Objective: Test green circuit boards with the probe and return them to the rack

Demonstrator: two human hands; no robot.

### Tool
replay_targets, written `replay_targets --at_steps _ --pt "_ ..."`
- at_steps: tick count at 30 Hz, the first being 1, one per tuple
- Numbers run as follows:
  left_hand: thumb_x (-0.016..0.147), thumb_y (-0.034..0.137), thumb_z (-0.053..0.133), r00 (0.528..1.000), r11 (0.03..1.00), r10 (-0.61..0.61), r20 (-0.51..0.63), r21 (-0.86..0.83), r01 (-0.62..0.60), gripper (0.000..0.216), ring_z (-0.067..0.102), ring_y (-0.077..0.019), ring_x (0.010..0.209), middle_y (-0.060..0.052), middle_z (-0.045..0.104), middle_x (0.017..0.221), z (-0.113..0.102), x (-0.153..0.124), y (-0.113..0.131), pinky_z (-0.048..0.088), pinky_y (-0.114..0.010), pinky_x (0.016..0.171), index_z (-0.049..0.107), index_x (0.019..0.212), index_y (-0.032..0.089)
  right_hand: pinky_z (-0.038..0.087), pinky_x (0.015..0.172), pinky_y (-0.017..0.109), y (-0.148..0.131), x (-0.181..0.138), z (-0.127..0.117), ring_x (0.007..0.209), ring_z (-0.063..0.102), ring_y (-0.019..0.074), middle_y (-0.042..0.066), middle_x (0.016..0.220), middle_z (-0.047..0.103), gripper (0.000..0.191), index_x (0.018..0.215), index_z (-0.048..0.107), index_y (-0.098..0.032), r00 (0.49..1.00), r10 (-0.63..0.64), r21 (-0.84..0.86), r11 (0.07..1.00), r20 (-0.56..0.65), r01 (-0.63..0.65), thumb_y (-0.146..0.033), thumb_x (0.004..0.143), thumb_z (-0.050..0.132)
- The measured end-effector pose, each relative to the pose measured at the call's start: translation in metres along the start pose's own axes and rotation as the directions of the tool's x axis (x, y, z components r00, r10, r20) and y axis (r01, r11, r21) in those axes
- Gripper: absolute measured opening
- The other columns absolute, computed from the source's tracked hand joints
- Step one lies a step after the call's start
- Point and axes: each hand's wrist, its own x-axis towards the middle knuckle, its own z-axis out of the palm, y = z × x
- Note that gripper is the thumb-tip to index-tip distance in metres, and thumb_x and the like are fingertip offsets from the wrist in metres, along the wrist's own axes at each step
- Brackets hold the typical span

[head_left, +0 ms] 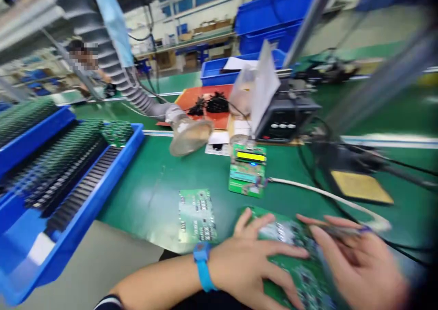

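My left hand [253, 260], a blue band on its wrist, lies with fingers spread on a green circuit board [280, 269] at the bench's front edge. Over the board's right side, my right hand [362, 260] is closed around a thin, blurred probe-like piece [345, 231] at the end of a white cable [318, 189]. Its tip is too smeared to make out. The cable runs to a small green board with a lit yellow display [250, 156]. Left of my hands, another circuit board [196, 216] lies flat on the green mat.
A blue bin [126, 164] with rows of upright circuit boards stands at left. A fume hose nozzle [190, 136] hangs over the bench. Behind are a dark power box [284, 118] and black cables on an orange sheet [215, 102]. A yellow sponge [362, 186] lies right.
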Motion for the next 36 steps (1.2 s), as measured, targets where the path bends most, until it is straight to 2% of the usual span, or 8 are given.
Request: replay_targets --at_steps 2,4,9,15,20,25,30,36 --pt "0.069 0.052 0.08 0.999 0.999 0.026 -0.039 -0.037 -0.028 0.029 0.007 -0.0337 0.146 0.015 0.041 0.145 0.006 -0.001 -0.003 -0.001 -0.06 0.115 0.074 0.09 0.034 0.061 0.065 0.039 -0.008 -0.002 -0.014 0.082 0.072 0.0278 0.008 0.088 0.073 0.032 0.097 0.056 -0.028 0.999 0.024 -0.137 0.99 -0.049 -0.03 -0.049 0.076 0.069" --pt "0.069 0.053 0.079 0.999 0.995 0.034 -0.039 -0.091 -0.037 0.026 0.008 -0.0349 0.145 0.014 0.043 0.144 0.01 -0.001 -0.004 0.0 -0.063 0.114 0.074 0.087 0.034 0.062 0.066 0.036 -0.014 -0.002 -0.016 0.081 0.072 0.0248 0.007 0.088 0.074 0.031 0.098 0.054 -0.026 0.999 -0.001 -0.154 0.988 -0.052 -0.007 -0.047 0.079 0.066" --pt "0.075 0.054 0.073 1.0 0.988 0.007 -0.002 -0.157 -0.007 0.024 0.012 -0.036 0.145 0.009 0.05 0.139 0.006 0.0 0.0 0.004 -0.067 0.113 0.074 0.085 0.033 0.059 0.071 0.03 -0.015 -0.005 -0.01 0.085 0.072 0.0208 0.008 0.092 0.075 0.027 0.102 0.054 -0.024 0.999 -0.01 -0.136 0.991 -0.039 0.004 -0.041 0.083 0.065" --pt "0.073 0.051 0.076 1.0 0.983 -0.02 0.001 -0.18 0.02 0.022 0.013 -0.0333 0.145 0.012 0.05 0.139 0.004 0.001 0.002 0.002 -0.063 0.115 0.072 0.082 0.032 0.058 0.075 0.032 -0.014 -0.007 -0.011 0.087 0.071 0.0209 0.008 0.094 0.074 0.028 0.103 0.053 -0.024 0.999 0.015 -0.11 0.994 -0.047 -0.02 -0.041 0.084 0.065" --pt "0.069 0.044 0.081 0.998 0.98 -0.051 0.025 -0.193 0.055 0.02 0.014 -0.0339 0.144 0.01 0.05 0.139 0.0 0.002 0.006 0.0 -0.063 0.115 0.071 0.08 0.03 0.058 0.08 0.034 -0.026 -0.008 -0.012 0.09 0.071 0.0214 0.008 0.096 0.074 0.03 0.104 0.055 -0.024 0.997 0.058 -0.059 0.996 -0.057 -0.062 -0.041 0.082 0.067" --pt "0.069 0.037 0.082 0.997 0.972 -0.066 0.048 -0.223 0.075 0.017 0.013 -0.0336 0.144 0.01 0.051 0.138 -0.002 0.003 0.008 -0.002 -0.062 0.115 0.07 0.078 0.029 0.058 0.087 0.036 -0.041 -0.032 -0.02 0.098 0.07 0.0222 0.007 0.102 0.074 0.031 0.111 0.056 -0.023 0.991 0.091 -0.064 0.993 -0.095 -0.097 -0.037 0.085 0.065" --pt "0.07 0.037 0.081 0.997 0.966 -0.06 0.042 -0.251 0.069 0.017 0.014 -0.0328 0.144 0.01 0.05 0.139 -0.001 0.002 0.007 -0.004 -0.06 0.115 0.069 0.078 0.029 0.057 0.091 0.037 -0.041 -0.061 -0.03 0.102 0.068 0.0229 0.008 0.103 0.073 0.027 0.111 0.056 -0.024 0.995 0.091 -0.142 0.985 -0.036 -0.096 -0.035 0.088 0.062" --pt "0.071 0.036 0.081 0.997 0.965 -0.064 0.045 -0.252 0.073 0.017 0.014 -0.032 0.144 0.01 0.051 0.138 -0.002 0.002 0.007 -0.005 -0.059 0.115 0.068 0.077 0.028 0.057 0.089 0.035 -0.036 -0.069 -0.032 0.101 0.069 0.0219 0.008 0.107 0.071 0.023 0.112 0.056 -0.025 0.999 0.038 -0.237 0.971 0.011 -0.034 -0.031 0.09 0.059"
